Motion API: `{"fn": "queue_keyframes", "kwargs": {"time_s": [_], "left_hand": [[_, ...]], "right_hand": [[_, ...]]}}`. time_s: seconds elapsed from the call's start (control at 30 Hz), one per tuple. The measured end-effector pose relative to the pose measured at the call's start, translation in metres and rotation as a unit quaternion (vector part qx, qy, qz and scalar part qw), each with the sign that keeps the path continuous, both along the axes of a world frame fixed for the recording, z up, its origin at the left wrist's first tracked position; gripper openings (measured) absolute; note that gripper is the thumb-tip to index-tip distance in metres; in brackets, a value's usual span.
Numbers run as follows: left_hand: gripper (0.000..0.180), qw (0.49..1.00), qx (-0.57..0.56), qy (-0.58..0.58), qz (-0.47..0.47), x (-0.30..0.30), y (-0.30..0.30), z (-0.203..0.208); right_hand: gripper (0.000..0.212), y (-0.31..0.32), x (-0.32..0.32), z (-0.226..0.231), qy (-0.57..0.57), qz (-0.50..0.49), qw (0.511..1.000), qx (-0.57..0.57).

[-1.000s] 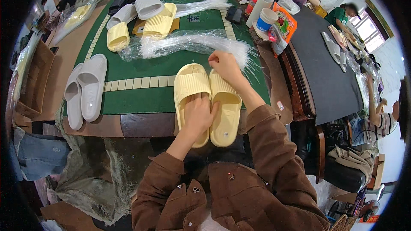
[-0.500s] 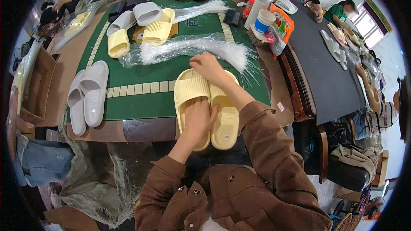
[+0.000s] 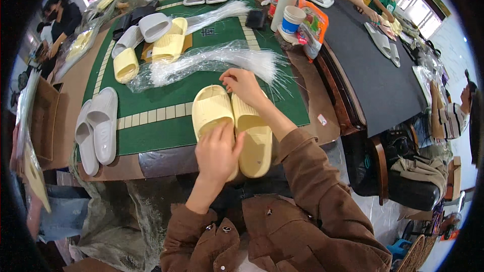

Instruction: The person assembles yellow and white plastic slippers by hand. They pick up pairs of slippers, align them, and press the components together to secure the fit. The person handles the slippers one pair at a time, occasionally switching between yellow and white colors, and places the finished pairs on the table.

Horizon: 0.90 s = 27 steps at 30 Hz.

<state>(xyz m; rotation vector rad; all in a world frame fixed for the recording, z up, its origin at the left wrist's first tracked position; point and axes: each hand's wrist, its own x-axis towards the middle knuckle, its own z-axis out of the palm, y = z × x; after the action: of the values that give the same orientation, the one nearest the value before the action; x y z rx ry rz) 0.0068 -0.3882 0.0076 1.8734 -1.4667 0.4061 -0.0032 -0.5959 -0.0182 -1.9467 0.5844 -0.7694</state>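
Observation:
A pair of yellow slide slippers (image 3: 254,143) lies at the table's near edge, toes pointing away from me. My left hand (image 3: 217,153) is over the footbed of the left slipper, just behind its strap. Its fingers are curled, their tips hidden, with the thumb to the right. Above the toe end, my right hand (image 3: 242,86) has its fingertips pinched together; whatever is between them is too small to make out. Beyond it lies a bundle of clear plastic strands (image 3: 217,65) in a clear wrapper.
Grey slippers (image 3: 103,126) lie at the left on the green mat (image 3: 156,136). More yellow slippers (image 3: 170,40) and grey ones are farther back. A white tub (image 3: 292,20) and an orange bag (image 3: 315,22) stand right. Other people work around the tables.
My left hand has come back toward me, out of the left slipper's strap opening. My right hand stays above the toes. The view has shifted slightly.

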Motion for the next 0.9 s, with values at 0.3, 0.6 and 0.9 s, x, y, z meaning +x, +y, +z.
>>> {"fn": "queue_keyframes", "kwargs": {"time_s": [0.3, 0.6, 0.9], "left_hand": [[0.020, 0.971, 0.074, 0.223, -0.041, 0.097, -0.091, -0.009], [0.013, 0.909, 0.024, 0.408, -0.079, 0.087, -0.116, -0.023], [0.013, 0.940, 0.009, 0.338, -0.034, 0.082, -0.105, -0.023]], "right_hand": [[0.015, 0.000, 0.003, -0.004, -0.089, -0.029, 0.994, 0.049], [0.011, -0.002, 0.002, -0.016, -0.069, -0.075, 0.993, -0.064], [0.030, 0.005, 0.000, -0.014, -0.073, -0.004, 0.985, -0.158]]}}
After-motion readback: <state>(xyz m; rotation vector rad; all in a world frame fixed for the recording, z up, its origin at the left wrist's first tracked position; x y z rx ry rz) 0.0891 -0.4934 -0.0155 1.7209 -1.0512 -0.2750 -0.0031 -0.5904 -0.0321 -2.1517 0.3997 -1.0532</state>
